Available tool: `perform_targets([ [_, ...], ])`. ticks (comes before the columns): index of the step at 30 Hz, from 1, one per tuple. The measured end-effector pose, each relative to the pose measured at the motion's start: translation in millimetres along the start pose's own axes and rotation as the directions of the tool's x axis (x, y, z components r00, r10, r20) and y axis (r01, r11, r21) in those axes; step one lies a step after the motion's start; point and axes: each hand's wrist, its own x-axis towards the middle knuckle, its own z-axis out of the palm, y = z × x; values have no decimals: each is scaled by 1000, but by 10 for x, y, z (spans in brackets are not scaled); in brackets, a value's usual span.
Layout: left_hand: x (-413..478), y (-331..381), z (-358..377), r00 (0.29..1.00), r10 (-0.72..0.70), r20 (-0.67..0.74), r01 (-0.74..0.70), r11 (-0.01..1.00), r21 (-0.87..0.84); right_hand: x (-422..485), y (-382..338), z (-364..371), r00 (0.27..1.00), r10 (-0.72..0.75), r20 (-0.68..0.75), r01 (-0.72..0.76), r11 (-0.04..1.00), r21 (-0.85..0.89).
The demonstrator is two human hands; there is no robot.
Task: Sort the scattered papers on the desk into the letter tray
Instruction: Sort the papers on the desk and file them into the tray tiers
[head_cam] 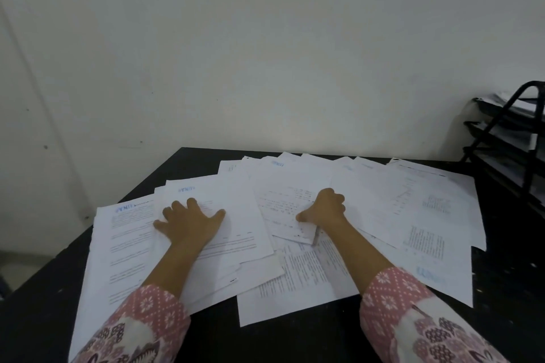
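Pink patterned sleeves (pixel 153 321) sit at the near edge of the view. Scattered papers (pixel 413 215) overlap across the black worktop (pixel 44 303), fanned from left to right. My left grip (pixel 188 222) lies flat on the left pile, fingers spread, holding nothing. My right grip (pixel 324 209) curls onto a printed sheet (pixel 280 215) mid-pile, whose near corner is lifted. The black letter tray (pixel 498 153) stands far right, with sheets in its tiers. A white wall (pixel 265 53) is behind.

The left hand (pixel 188 222) is laid flat with fingers (pixel 191 204) spread wide. The right hand (pixel 326 209) is held knuckles up, fingers curled, and a sheet (pixel 280 215) is pinched beneath its thumb.
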Motion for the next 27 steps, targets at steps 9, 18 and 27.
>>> perform_targets([
  [9,100,-189,-120,998,-54,-22,51,994,-100,134,-93,2,988,97,122,-108,990,89],
  [18,199,-223,-219,995,-90,50,96,985,-144,115,32,30,990,-120,-73,137,945,298],
  [27,116,-210,-188,1000,22,-14,-25,967,-253,81,162,-115,997,-79,-18,79,901,427],
])
